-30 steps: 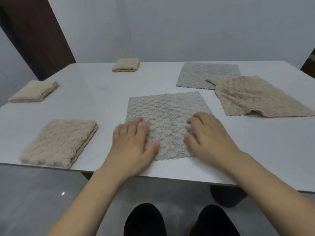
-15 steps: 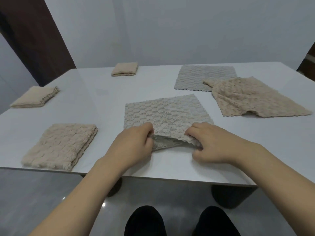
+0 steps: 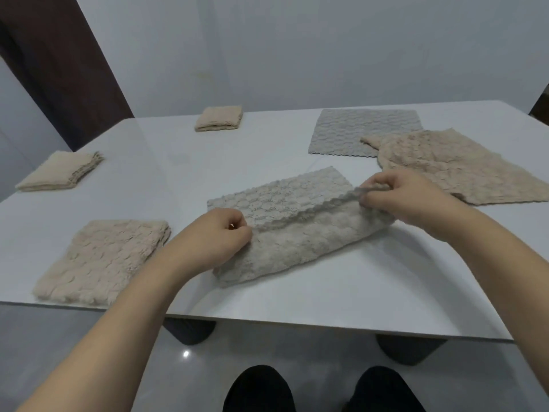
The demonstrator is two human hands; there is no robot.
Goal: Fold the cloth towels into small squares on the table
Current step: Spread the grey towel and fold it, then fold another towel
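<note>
A pale grey-beige textured towel (image 3: 297,233) lies mid-table, its near half lifted and carried over the far half. My left hand (image 3: 219,236) pinches the near-left corner of that towel. My right hand (image 3: 398,197) pinches the near-right corner, held a little higher above the table. A flat grey towel (image 3: 356,129) lies unfolded at the back right. Beside it spreads a rumpled beige towel (image 3: 451,165), overlapping the grey one's corner.
Three folded beige towels sit on the white table (image 3: 326,292): one at the front left (image 3: 104,260), one at the far left edge (image 3: 59,173), one at the back (image 3: 219,118). Beyond the near table edge are my dark shoes (image 3: 258,388) on a grey floor.
Both hands went from resting flat on the towel to pinching its near corners, then lifted the near edge and carried it away from me over the far half.
</note>
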